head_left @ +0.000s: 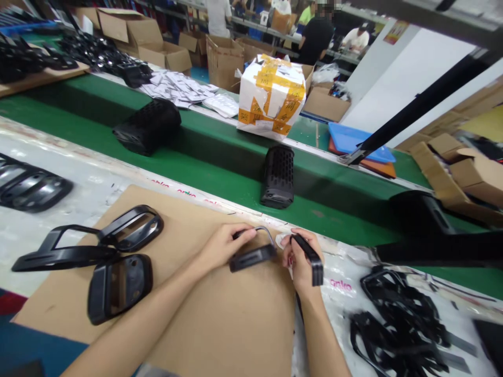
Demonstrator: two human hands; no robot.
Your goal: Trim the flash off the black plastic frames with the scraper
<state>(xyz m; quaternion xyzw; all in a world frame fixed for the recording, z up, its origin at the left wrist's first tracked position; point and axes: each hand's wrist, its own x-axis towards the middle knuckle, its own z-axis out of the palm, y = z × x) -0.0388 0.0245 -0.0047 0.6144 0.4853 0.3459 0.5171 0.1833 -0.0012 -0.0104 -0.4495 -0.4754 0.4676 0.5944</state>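
My left hand (pixel 228 243) is closed on a small black part (pixel 252 257) with a curved grey piece, above the brown cardboard sheet (pixel 220 319). Just to its right, my right hand (pixel 302 256) is wrapped round a black bar-shaped part (pixel 310 256); a bit of clear plastic shows by its fingers. Black frame-shaped parts (pixel 120 288) lie on the left of the sheet, some touching each other. A tangled pile of black parts (pixel 396 319) sits to the right of my right forearm.
Beyond the sheet runs a green conveyor (pixel 220 167) with black perforated units (pixel 278 175). A taped white box (pixel 271 97), white papers (pixel 181 89) and a blue tray (pixel 359 141) stand behind it. A dark bar slants at right. People (pixel 317 34) are in the background.
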